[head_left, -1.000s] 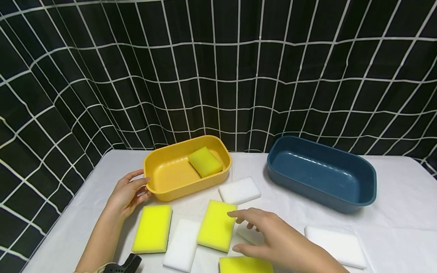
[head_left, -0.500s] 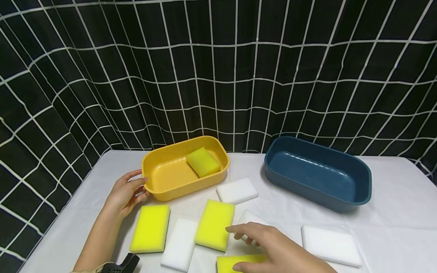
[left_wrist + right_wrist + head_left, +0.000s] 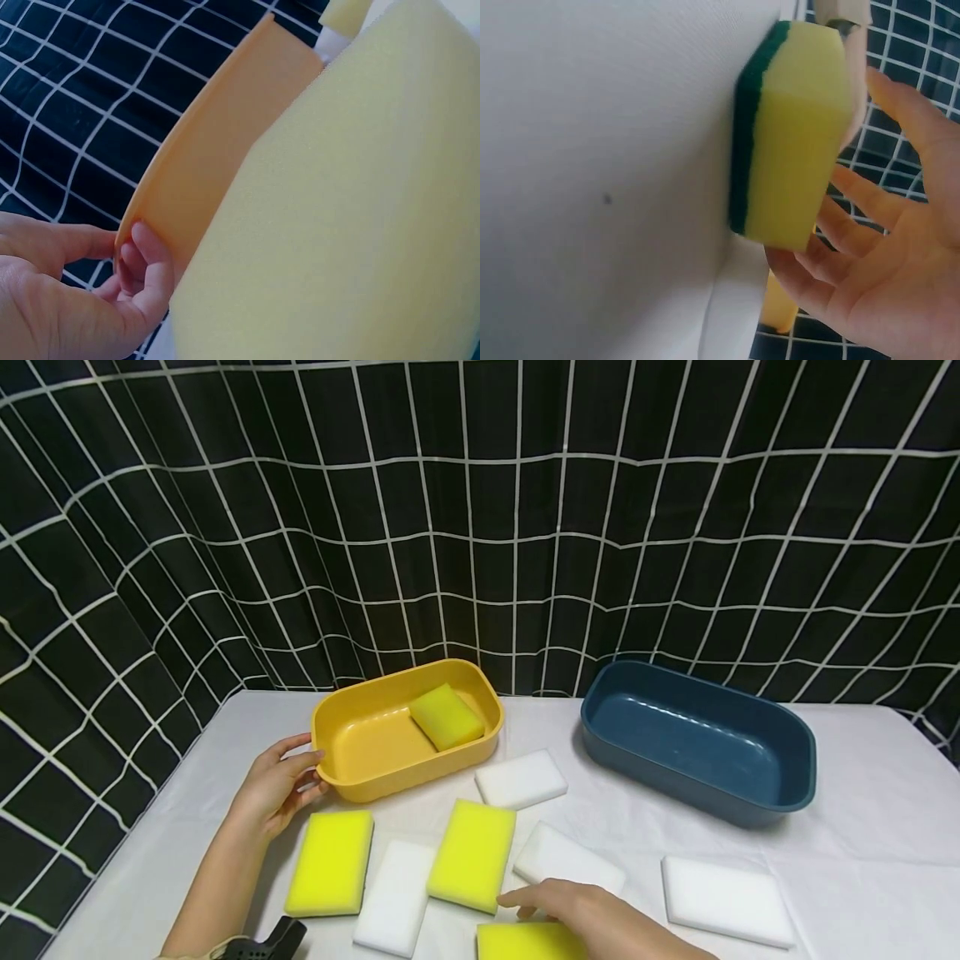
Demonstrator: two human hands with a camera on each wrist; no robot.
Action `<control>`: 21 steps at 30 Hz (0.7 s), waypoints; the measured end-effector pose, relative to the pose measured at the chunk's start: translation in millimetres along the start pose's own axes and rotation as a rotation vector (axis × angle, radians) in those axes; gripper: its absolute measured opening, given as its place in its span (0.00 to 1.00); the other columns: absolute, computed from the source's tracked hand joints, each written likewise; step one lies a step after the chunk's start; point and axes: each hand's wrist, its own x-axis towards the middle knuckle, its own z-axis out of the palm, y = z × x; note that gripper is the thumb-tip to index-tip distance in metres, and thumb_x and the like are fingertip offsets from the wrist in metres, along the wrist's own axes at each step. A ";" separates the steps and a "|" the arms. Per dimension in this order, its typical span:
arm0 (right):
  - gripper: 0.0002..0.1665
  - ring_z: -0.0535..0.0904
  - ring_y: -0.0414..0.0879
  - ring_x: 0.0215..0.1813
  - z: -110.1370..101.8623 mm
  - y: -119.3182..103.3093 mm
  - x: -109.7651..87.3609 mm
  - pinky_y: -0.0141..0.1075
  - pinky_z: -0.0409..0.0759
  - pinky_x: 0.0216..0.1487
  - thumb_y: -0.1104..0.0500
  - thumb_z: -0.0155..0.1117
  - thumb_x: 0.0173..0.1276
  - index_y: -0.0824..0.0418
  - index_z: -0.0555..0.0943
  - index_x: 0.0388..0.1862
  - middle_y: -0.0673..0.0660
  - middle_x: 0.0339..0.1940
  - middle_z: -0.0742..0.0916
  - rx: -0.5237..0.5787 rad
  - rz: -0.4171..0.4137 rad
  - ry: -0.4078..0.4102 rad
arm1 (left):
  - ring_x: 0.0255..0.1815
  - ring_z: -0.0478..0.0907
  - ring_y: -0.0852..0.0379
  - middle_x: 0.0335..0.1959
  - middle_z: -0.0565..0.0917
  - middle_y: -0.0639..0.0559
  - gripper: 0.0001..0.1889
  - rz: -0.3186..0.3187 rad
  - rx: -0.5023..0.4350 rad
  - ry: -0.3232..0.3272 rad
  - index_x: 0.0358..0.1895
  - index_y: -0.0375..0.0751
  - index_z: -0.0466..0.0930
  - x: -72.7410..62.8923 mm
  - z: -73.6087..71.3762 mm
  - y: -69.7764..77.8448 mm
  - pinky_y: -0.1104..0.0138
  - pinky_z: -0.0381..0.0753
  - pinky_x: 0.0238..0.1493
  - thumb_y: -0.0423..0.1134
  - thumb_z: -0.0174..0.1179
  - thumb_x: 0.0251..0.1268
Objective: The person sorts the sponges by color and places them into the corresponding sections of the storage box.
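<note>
So, right hand (image 3: pixel 585 910) hanging over the nearest yellow sponge (image 3: pixel 521 943)

Basically its thumb and fingers are spread apart with nothing clamped between them; whether a fingertip touches the sponge, I can't tell. The sponge lies on the white cloth (image 3: pixel 862 777) at the very bottom of the head view, below and to the left of that hand, green layer (image 3: pixel 742 157) down going by the right wrist view. Its far edge runs crosswise, so I'd guess the long axis does too, but the frame cuts it off. Right hand is easily the nearer one, since the left hand (image 3: pixel 281 785) is well away, gripping the left end of the yellow tub (image 3: pixel 412 770). Just past the sponge are a second yellow sponge (image 3: pixel 472 854) and a white pad (image 3: pixel 570 857). Further out, another sponge (image 3: pixel 447 717) sits inside the yellow tub, and the blue tub (image 3: pixel 678 782) stands off to the right
</note>
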 end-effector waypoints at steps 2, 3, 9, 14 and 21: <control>0.40 0.79 0.34 0.59 4.6 8.6 -0.1 0.35 0.83 0.61 0.37 0.80 0.62 0.38 0.77 0.72 0.37 0.60 0.85 -0.019 -0.005 0.010 | 0.32 0.78 0.60 0.54 0.70 0.41 0.35 -0.002 0.004 0.000 0.84 0.37 0.49 -0.3 1.1 0.1 0.73 0.89 0.37 0.32 0.53 0.82; 0.39 0.79 0.35 0.60 6.4 10.9 -0.3 0.36 0.83 0.62 0.37 0.79 0.63 0.38 0.77 0.72 0.37 0.61 0.84 -0.035 -0.007 0.010 | 0.32 0.78 0.60 0.54 0.70 0.41 0.35 -0.002 0.003 -0.001 0.84 0.37 0.49 -0.4 1.3 0.2 0.73 0.89 0.37 0.32 0.53 0.82; 0.35 0.77 0.42 0.67 8.4 -6.2 -5.1 0.43 0.83 0.64 0.35 0.74 0.67 0.40 0.79 0.71 0.42 0.67 0.83 -0.110 0.011 -0.003 | 0.32 0.78 0.60 0.52 0.71 0.42 0.35 -0.004 -0.002 -0.009 0.84 0.37 0.49 -0.6 0.4 0.1 0.73 0.89 0.37 0.32 0.54 0.81; 0.32 0.77 0.42 0.66 0.7 -30.2 -8.3 0.41 0.83 0.62 0.41 0.74 0.70 0.45 0.80 0.70 0.44 0.65 0.83 -0.101 0.031 -0.035 | 0.32 0.78 0.60 0.51 0.72 0.43 0.34 -0.005 0.005 -0.004 0.84 0.37 0.51 -1.5 0.1 -0.6 0.73 0.89 0.37 0.32 0.54 0.82; 0.35 0.77 0.42 0.67 7.3 -13.8 -6.1 0.42 0.84 0.62 0.35 0.72 0.70 0.43 0.79 0.71 0.42 0.64 0.83 -0.143 -0.009 -0.020 | 0.32 0.78 0.60 0.51 0.72 0.43 0.34 0.002 -0.002 -0.010 0.84 0.36 0.50 -1.6 -0.5 -0.9 0.72 0.90 0.38 0.32 0.53 0.82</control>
